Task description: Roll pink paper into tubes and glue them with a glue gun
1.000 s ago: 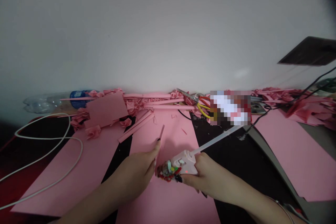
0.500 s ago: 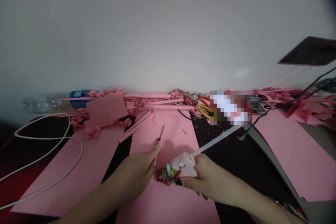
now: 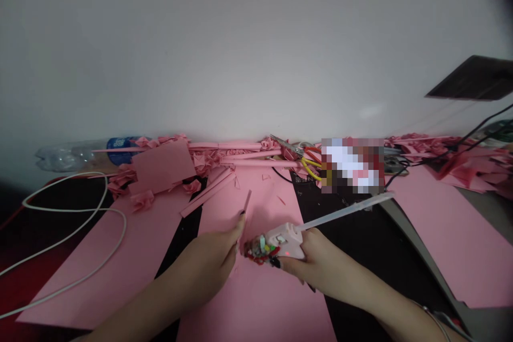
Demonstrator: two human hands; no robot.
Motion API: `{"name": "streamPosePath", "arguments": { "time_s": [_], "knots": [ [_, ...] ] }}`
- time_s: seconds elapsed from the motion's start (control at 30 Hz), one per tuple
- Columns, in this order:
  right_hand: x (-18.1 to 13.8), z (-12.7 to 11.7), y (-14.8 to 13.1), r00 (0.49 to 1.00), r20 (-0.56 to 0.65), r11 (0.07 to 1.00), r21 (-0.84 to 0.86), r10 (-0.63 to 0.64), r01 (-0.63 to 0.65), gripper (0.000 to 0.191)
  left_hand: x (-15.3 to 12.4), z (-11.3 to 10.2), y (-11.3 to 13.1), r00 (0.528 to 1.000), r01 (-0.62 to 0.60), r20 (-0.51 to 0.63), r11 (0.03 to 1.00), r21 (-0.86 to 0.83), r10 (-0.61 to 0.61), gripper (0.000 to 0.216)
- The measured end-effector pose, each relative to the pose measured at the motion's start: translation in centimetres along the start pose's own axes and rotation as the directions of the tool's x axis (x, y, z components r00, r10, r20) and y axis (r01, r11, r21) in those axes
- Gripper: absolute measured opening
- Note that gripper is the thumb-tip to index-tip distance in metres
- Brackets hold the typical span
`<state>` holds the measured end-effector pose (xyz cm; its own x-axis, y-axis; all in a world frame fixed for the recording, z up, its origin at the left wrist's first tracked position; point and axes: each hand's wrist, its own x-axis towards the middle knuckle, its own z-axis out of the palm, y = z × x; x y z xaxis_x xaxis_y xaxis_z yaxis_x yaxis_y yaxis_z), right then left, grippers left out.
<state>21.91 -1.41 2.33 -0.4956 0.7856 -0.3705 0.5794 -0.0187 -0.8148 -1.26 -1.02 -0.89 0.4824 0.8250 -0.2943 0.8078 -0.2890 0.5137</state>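
My right hand [image 3: 310, 259] is wrapped round a small pink glue gun [image 3: 282, 242] with a long clear glue stick [image 3: 344, 210] jutting out of its back toward the right. The gun's nozzle end, covered in colourful bits, points left at my left hand [image 3: 212, 261]. My left hand pinches a thin pink paper strip [image 3: 245, 204] that stands up from its fingertips. Both hands hover over a pink paper sheet [image 3: 256, 299] lying on the dark table.
Pink paper rolls, folded paper flowers [image 3: 142, 200] and sheets line the wall. A plastic bottle [image 3: 86, 152] lies at the back left, a white cable [image 3: 68, 214] loops at left. Scissors with yellow handles [image 3: 308, 163] sit by a blurred box. Black cables run at right.
My right hand has lifted the glue gun a little and tilted it, so the glue stick now points flatter and farther right. My left hand with the strip has stayed put.
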Motion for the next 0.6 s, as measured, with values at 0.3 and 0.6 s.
{"name": "streamPosePath", "arguments": {
  "time_s": [0.3,0.6],
  "knots": [
    [-0.42,0.20,-0.87,0.995,0.085,0.998,0.021,-0.056,0.055,0.007,0.05,0.09,-0.15,1.000,-0.006,0.009,1.000,-0.013,0.006,0.056],
    [-0.14,0.04,-0.50,0.999,0.044,1.000,-0.002,0.010,-0.010,0.008,-0.06,-0.21,0.19,1.000,-0.001,0.006,1.000,-0.025,0.001,0.057]
  ]
}}
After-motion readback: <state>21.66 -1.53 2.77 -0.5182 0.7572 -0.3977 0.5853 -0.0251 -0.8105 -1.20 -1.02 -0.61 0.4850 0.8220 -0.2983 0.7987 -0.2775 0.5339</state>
